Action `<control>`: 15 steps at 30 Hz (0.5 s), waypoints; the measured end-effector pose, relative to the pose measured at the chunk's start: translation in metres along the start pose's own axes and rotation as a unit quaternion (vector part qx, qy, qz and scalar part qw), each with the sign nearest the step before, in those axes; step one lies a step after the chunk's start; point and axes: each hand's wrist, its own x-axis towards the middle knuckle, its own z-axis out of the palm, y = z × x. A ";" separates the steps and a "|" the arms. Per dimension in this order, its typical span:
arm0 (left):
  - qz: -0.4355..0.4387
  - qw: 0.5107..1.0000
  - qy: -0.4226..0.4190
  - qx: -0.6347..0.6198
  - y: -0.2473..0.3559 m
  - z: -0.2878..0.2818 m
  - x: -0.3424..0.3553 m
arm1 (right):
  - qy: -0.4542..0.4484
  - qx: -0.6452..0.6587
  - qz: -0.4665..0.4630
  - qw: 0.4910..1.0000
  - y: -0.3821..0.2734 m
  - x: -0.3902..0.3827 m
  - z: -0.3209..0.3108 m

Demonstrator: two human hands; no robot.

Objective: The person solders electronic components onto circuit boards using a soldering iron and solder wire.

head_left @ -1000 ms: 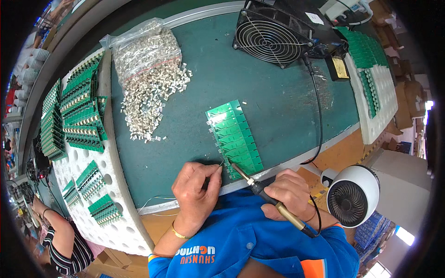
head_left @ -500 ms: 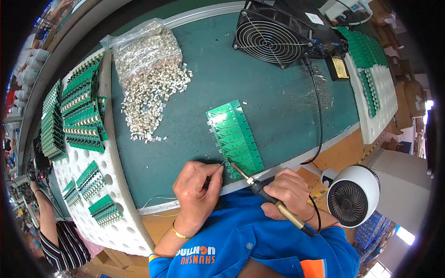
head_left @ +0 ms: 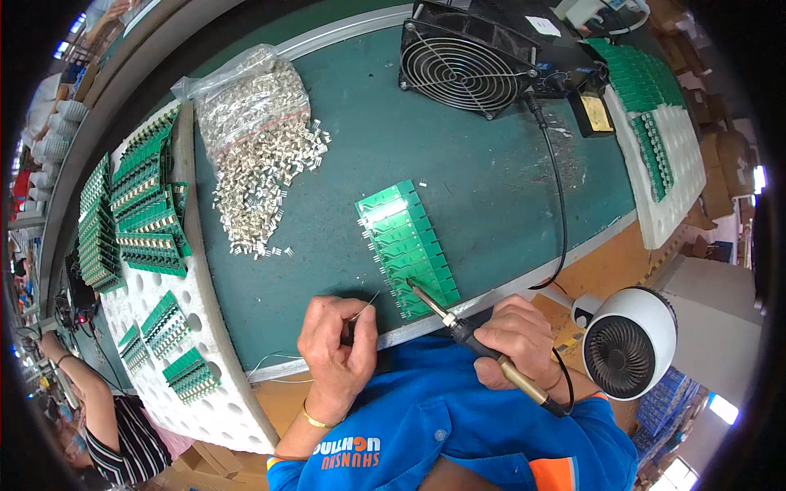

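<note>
A green circuit board panel (head_left: 407,245) lies on the green work mat, with several small pin connectors along its left edge. My right hand (head_left: 517,334) is wrapped round the handle of a soldering iron (head_left: 439,312), whose tip is at the lower part of the panel; whether it touches cannot be told. My left hand (head_left: 336,340) pinches a thin solder wire (head_left: 370,304) between thumb and forefinger. The wire's free end points up, apart from the panel's left edge. A slack loop of the wire trails below that hand.
A clear bag (head_left: 254,94) spills many small white connectors (head_left: 254,200) at the back left. White foam trays carry board stacks on the left (head_left: 164,295) and right (head_left: 688,168). A black fan (head_left: 463,69) stands at the back; its cord (head_left: 565,204) curves down the right side. A white fan (head_left: 626,344) is nearby.
My left hand has drawn the solder wire left, away from the panel's edge. The iron tip stays over the panel's lower part. The whole view has shifted slightly.
</note>
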 end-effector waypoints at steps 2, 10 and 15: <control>0.007 1.000 -0.003 0.001 0.000 -0.003 -0.002 | 0.008 0.006 -0.002 1.000 0.003 0.000 -0.001; 0.040 0.998 -0.027 0.041 0.001 -0.005 -0.010 | 0.014 0.035 -0.008 0.999 0.011 -0.001 -0.005; -0.039 0.997 -0.050 0.042 0.005 -0.006 -0.018 | 0.010 0.057 -0.004 0.998 0.014 -0.002 -0.006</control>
